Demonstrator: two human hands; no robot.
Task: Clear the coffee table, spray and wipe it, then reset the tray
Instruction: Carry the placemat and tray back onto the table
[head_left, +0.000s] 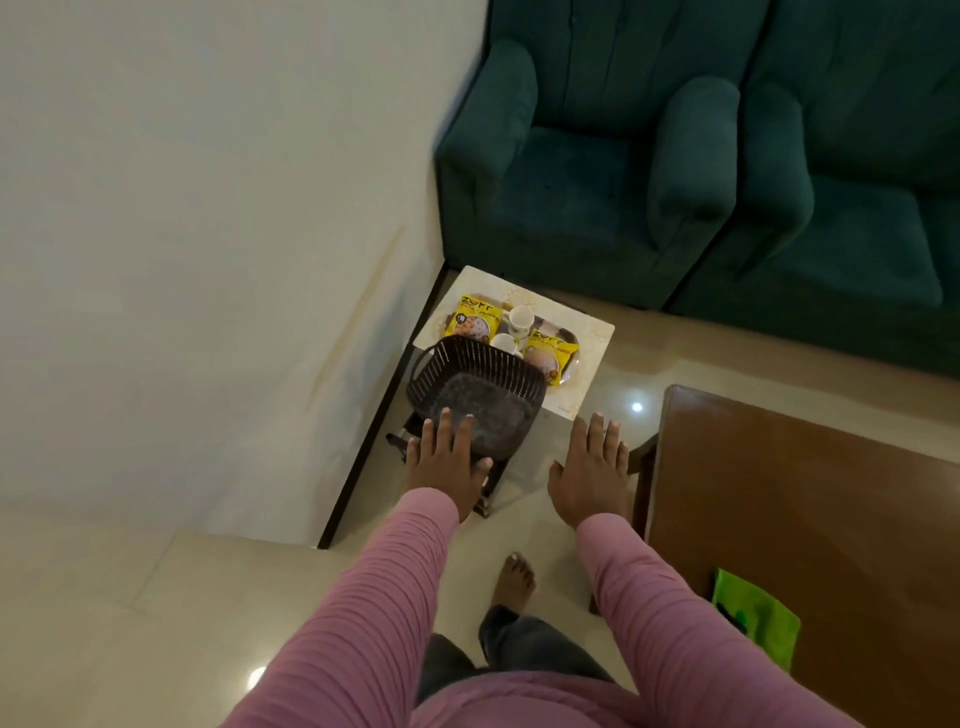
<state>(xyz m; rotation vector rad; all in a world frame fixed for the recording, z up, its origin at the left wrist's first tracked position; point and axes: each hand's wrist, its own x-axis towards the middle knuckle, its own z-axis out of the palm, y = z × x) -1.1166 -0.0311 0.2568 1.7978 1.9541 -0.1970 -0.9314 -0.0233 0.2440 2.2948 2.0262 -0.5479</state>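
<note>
Nearby, brown coffee table, pale tiled floor, teal sofas

Dim, even indoor light leaves two small white glints on the glossy cream floor tiles. The dark teal upholstered sofa sinks into murk. Everything looks soft, and lettering on the yellow snack packets smears. Straight lines bow toward the frame edges.

- Stretched flat, left hand, fingers straight, over near rim of dark slotted basket; contact unclear.
- Likewise flat, right hand, fingers spread, above floor beside brown coffee table.
- Behind basket, on pale side table: yellow snack packets, white cups.
- On coffee table's near edge, green cloth.
- Beyond, teal armchairs.
</note>
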